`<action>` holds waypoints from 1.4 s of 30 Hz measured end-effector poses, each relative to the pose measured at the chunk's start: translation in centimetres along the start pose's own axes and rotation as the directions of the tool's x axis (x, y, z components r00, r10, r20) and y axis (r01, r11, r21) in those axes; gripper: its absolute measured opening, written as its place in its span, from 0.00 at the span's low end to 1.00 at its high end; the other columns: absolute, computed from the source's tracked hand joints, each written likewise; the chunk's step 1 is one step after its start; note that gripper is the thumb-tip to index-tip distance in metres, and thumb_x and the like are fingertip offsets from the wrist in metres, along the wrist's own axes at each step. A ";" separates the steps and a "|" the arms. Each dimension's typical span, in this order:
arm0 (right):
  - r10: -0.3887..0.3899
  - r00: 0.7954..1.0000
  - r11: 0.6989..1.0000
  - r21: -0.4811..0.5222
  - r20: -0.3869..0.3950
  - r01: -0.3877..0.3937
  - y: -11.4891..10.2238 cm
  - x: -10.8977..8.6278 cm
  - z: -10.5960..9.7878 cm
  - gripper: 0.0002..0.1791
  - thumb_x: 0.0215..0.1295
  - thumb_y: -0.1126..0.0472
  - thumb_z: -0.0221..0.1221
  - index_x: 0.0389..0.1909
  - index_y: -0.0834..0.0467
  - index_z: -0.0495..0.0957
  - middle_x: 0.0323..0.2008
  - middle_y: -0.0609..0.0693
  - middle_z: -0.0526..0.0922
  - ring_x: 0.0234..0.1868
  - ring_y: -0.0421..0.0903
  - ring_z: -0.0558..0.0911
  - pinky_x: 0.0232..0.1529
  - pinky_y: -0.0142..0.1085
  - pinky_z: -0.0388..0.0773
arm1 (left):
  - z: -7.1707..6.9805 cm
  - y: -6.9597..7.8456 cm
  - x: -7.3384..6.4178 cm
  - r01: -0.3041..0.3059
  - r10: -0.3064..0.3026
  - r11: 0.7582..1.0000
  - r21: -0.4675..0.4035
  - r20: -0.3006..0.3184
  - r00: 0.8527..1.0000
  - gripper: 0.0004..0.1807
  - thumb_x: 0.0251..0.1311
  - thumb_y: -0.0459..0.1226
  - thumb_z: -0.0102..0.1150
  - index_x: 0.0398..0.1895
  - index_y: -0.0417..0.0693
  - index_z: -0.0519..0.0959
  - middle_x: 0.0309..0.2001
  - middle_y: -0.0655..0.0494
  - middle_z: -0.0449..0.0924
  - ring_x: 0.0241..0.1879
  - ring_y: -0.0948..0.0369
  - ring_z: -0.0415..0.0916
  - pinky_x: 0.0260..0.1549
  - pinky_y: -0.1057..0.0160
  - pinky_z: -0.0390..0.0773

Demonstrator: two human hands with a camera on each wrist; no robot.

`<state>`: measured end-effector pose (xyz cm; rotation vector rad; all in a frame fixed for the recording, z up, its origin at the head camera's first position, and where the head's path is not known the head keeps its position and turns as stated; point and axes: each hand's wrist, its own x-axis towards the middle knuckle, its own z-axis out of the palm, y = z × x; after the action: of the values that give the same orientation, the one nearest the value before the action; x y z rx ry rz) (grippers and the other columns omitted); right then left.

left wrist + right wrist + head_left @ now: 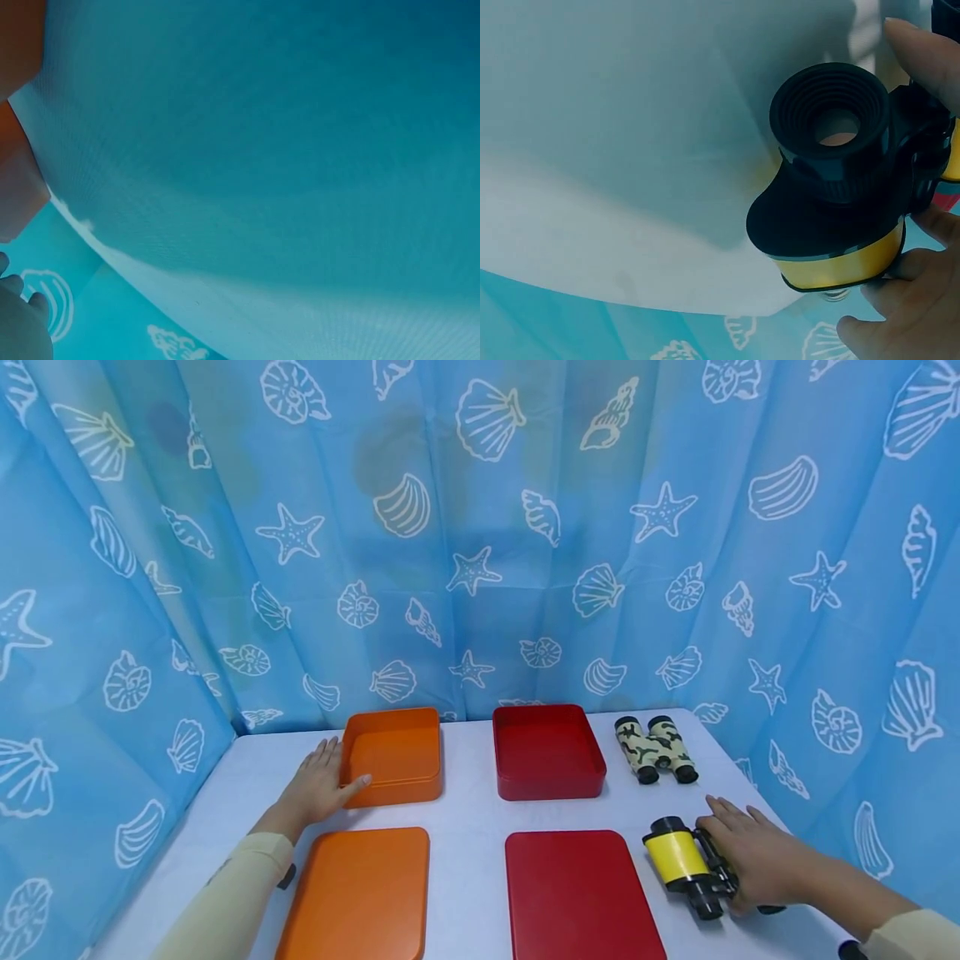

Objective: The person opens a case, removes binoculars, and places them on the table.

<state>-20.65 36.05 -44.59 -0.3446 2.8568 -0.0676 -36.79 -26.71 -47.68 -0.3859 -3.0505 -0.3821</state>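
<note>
My left hand (322,783) lies along the left side of an open orange box (405,790), fingers straight and thumb stretched across its near left corner. Yellow-and-black binoculars (677,857) rest on the table at the right. My right hand (757,856) holds them at the right barrel, its palm covering most of that side. In the right wrist view, the thumb and fingers (911,266) sit on opposite sides of the binoculars (832,217), and one eyepiece faces the camera. The left wrist view shows mostly white tablecloth (300,187).
An open red box (551,787) stands right of the orange one. Nearer me lie a flat orange lid (360,893) and a flat red lid (577,893). Camouflage binoculars (656,749) lie at the back right. A blue shell-patterned curtain (480,527) surrounds the white table (468,860).
</note>
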 end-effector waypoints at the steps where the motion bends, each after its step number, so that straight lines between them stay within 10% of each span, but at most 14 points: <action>1: 0.004 1.000 1.000 0.000 0.004 -0.004 0.1 -0.1 0.1 0.61 0.19 0.39 0.80 0.62 0.60 0.69 0.69 0.72 0.57 0.68 0.72 0.54 0.62 0.71 0.45 | 0.0 0.0 0.0 -0.002 0.002 1.000 0.003 -0.004 1.000 0.57 0.60 0.69 0.45 0.75 0.33 0.44 0.74 0.33 0.45 0.72 0.36 0.38 0.67 0.36 0.40; 26: 0.067 0.998 0.997 0.043 0.019 -0.068 1.7 -2.2 1.9 0.64 0.15 0.39 0.80 0.63 0.59 0.68 0.70 0.70 0.55 0.68 0.75 0.50 0.58 0.75 0.38 | 0.3 1.1 1.2 -0.034 0.034 0.999 -0.005 0.014 0.999 0.58 0.60 0.69 0.45 0.75 0.33 0.44 0.74 0.33 0.44 0.72 0.37 0.38 0.67 0.37 0.38; 34: 0.010 0.999 0.996 0.086 0.045 -0.014 0.8 0.3 -0.5 0.66 0.18 0.44 0.82 0.67 0.60 0.66 0.69 0.74 0.53 0.65 0.81 0.45 0.52 0.79 0.41 | -1.5 -0.5 -0.3 0.018 -0.020 0.999 0.038 0.045 0.999 0.59 0.59 0.71 0.44 0.74 0.31 0.47 0.73 0.31 0.46 0.72 0.35 0.36 0.67 0.36 0.34; 42: -0.018 0.998 0.984 0.178 -0.062 0.029 -0.1 3.3 -3.4 0.48 0.41 0.57 0.75 0.67 0.61 0.67 0.68 0.75 0.54 0.67 0.78 0.49 0.51 0.74 0.59 | -2.7 0.3 -0.1 0.003 -0.003 1.000 0.015 0.005 1.000 0.54 0.60 0.67 0.49 0.73 0.32 0.52 0.72 0.31 0.49 0.72 0.34 0.35 0.66 0.35 0.30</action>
<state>-24.64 35.25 -42.14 -0.3449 2.8771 -0.3421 -36.57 -27.18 -44.97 -0.3817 -3.0576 -0.3580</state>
